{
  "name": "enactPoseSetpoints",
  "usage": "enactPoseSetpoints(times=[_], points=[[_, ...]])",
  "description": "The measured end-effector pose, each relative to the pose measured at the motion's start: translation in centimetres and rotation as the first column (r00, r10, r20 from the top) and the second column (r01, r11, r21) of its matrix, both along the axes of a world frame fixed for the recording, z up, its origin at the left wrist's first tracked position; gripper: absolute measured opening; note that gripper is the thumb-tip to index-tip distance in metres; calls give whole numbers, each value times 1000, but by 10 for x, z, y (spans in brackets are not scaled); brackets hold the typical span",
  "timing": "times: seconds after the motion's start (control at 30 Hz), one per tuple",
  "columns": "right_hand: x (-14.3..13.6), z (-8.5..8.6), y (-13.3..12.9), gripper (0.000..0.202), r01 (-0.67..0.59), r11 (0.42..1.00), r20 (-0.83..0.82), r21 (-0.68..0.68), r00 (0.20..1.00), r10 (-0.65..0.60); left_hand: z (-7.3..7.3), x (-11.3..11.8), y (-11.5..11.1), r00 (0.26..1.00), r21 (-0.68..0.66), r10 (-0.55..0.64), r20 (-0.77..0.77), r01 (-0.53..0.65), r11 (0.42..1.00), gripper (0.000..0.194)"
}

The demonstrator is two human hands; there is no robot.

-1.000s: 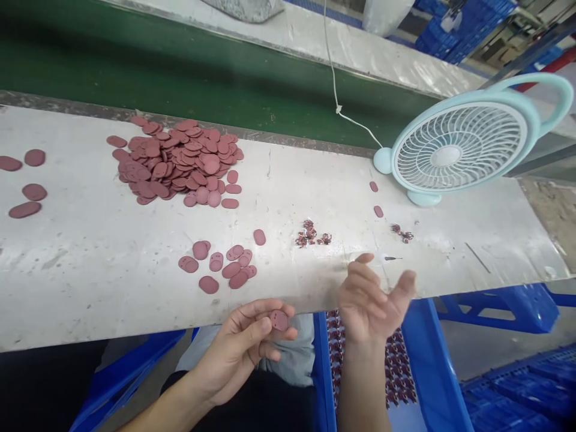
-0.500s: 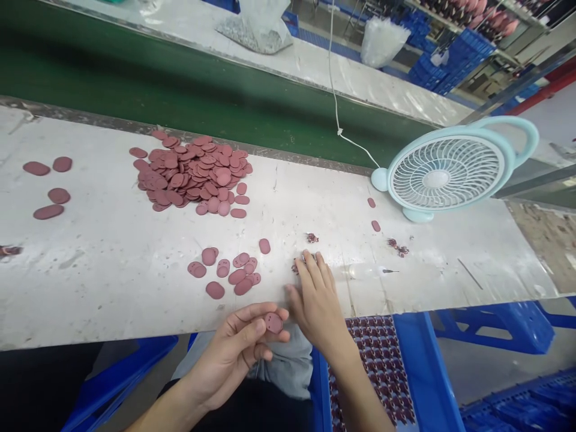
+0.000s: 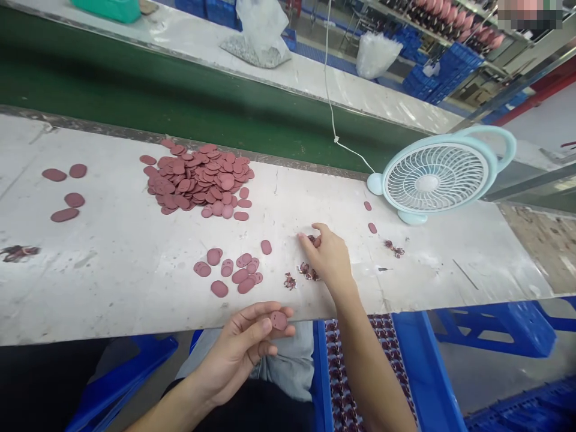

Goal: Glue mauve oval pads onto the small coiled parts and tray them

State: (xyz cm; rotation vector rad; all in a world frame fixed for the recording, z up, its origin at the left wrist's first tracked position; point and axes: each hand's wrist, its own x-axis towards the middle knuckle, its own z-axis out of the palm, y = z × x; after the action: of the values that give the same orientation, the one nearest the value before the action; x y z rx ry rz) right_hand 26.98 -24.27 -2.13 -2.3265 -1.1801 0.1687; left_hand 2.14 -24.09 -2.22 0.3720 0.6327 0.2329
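Observation:
My left hand (image 3: 245, 342) is closed near the table's front edge, pinching a dull-red oval disc (image 3: 279, 320) with small holes. Over the white table (image 3: 148, 282), my right hand (image 3: 332, 255) reaches forward with thumb and forefinger apart. Small dark-red and metallic pieces (image 3: 311, 240) lie at those fingertips, and part of them is hidden by the hand. Closer to me are more such pieces (image 3: 290, 281), beside the wrist. Several loose discs (image 3: 219, 289) lie left of them, some overlapping and some with holes.
A large heap of discs (image 3: 193, 180) sits at the back left. The pale-blue fan (image 3: 427, 183) stands back right, its cord (image 3: 333, 114) running upward. Below the table edge, a blue crate (image 3: 432, 372) holds rows of dark-red pieces (image 3: 339, 372). A blue stool (image 3: 504, 327) is farther right.
My right hand has moved forward and slightly right, uncovering small dark-red pieces on the table. My left hand still holds the disc. The camera view has shifted slightly.

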Motion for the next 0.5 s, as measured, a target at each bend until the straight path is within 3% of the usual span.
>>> enactPoseSetpoints(times=[0.13, 0.27, 0.3, 0.4, 0.43, 0.5], points=[[3, 8, 2, 11, 49, 998, -81, 32, 996, -46, 0, -5, 1, 999, -12, 33, -16, -33, 999, 19], [-21, 33, -41, 14, 79, 987, -291, 141, 956, -35, -4, -8, 3, 998, 17, 67, -14, -67, 998, 18], [-31, 39, -55, 17, 67, 981, -389, 180, 921, 8, -4, -8, 3, 997, 36, 74, -3, -74, 997, 19], [-62, 49, -94, 30, 65, 952, -706, 298, 687, 174, -6, -6, 2, 997, 101, 77, 25, -79, 992, 20], [-72, 50, -104, 32, 64, 947, -759, 314, 617, 209, -6, -5, 1, 997, 118, 72, 28, -75, 990, 21], [-89, 48, -117, 28, 72, 941, -799, 330, 552, 238, -6, -3, 0, 998, 143, 62, 21, -65, 988, 21]])
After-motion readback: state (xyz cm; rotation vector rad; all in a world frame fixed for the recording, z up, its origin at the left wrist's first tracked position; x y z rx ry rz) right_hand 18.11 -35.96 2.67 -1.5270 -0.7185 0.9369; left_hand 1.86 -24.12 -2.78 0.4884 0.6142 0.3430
